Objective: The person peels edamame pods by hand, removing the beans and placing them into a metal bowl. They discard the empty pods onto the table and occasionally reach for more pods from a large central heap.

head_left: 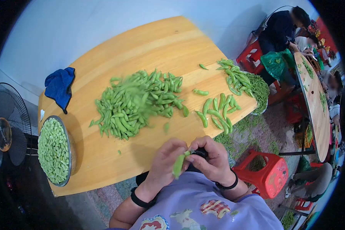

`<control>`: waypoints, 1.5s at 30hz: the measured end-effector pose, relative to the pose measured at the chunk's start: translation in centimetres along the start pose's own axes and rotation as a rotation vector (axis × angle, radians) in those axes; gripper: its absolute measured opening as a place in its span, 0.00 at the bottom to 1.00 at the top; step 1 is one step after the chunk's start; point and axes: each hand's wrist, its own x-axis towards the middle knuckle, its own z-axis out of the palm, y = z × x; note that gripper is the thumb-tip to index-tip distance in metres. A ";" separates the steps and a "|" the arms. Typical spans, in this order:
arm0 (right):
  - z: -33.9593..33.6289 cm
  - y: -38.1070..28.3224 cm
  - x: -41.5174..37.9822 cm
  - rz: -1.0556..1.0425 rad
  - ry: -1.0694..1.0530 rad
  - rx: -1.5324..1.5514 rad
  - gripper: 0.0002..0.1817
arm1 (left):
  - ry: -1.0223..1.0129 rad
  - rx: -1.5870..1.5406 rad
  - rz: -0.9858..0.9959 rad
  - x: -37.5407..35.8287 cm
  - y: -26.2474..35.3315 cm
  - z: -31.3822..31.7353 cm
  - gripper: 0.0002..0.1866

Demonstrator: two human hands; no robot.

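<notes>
Low in the middle, over the table's front edge, my left hand is closed on a green bean pod that hangs down, slightly blurred. My right hand touches the pod's upper end and is wrapped round a small black object, too hidden to name. A large heap of green pods lies on the wooden table. Several loose pods are at the table's right part. A metal bowl full of shelled green beans stands at the left end.
A blue cloth lies by the table's left edge, with a black fan beyond. At right are a heaped container of pod scraps, a red stool, a second table and several people, one in dark clothing.
</notes>
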 end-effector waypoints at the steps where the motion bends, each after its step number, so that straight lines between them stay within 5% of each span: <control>1: -0.1 0.6 -0.2 0.071 0.027 0.043 0.08 | -0.042 -0.060 0.016 0.0 0.3 0.4 0.03; 3: -0.4 0.6 0.1 0.137 0.051 0.087 0.08 | 0.008 -0.032 0.019 0.3 -0.1 0.5 0.04; 6: -0.8 -0.1 0.6 -0.069 -0.050 -0.202 0.08 | -0.043 -0.066 -0.040 0.6 -0.1 -0.7 0.06; 9: -0.7 0.3 0.5 0.105 -0.023 0.192 0.08 | -0.118 -0.081 -0.055 0.7 -0.1 -0.6 0.06; 11: -1.0 -0.8 1.2 -0.141 -0.060 -0.231 0.08 | -0.083 -0.051 -0.012 0.5 -0.1 -0.3 0.06; 17: -1.7 0.2 1.1 0.020 -0.079 -0.100 0.09 | -0.093 0.092 0.108 0.3 0.1 -0.3 0.05; 20: -2.6 0.7 1.0 0.030 -0.017 0.010 0.09 | 0.010 0.130 0.001 0.7 0.8 0.4 0.05; 21: -2.7 0.7 1.1 0.068 0.099 0.082 0.08 | 0.192 0.390 0.039 1.1 1.2 0.5 0.05; 22: -3.7 0.4 1.4 0.066 0.129 -0.205 0.09 | 0.379 0.646 0.075 1.4 1.6 0.5 0.06; 24: -4.6 -0.2 2.6 0.048 0.175 -0.588 0.10 | 0.389 0.833 0.151 2.1 2.8 -0.6 0.06; 26: -5.6 -0.2 2.8 0.116 0.196 -0.627 0.10 | 0.463 1.448 0.532 2.9 4.2 -0.1 0.05; 27: -6.1 -0.1 2.9 0.190 0.230 -0.659 0.11 | 0.467 1.506 0.612 3.5 4.4 -0.2 0.06; 30: -7.6 1.3 2.5 0.204 0.296 -0.363 0.11 | 0.507 1.816 0.654 5.2 4.5 -0.9 0.07; 36: -5.9 0.1 1.5 0.379 0.020 0.026 0.03 | 0.469 2.056 0.532 7.5 4.2 -2.6 0.08; 40: -4.6 1.6 2.0 -0.047 -0.018 -0.242 0.04 | 0.561 1.913 0.724 6.6 4.6 -3.4 0.08; 43: -4.8 0.5 1.6 0.167 -0.039 -0.227 0.02 | 0.318 1.176 0.455 4.0 5.7 -0.7 0.06; 45: -5.1 -0.3 1.6 0.295 -0.124 0.085 0.04 | 0.285 0.884 0.333 2.2 5.1 0.0 0.06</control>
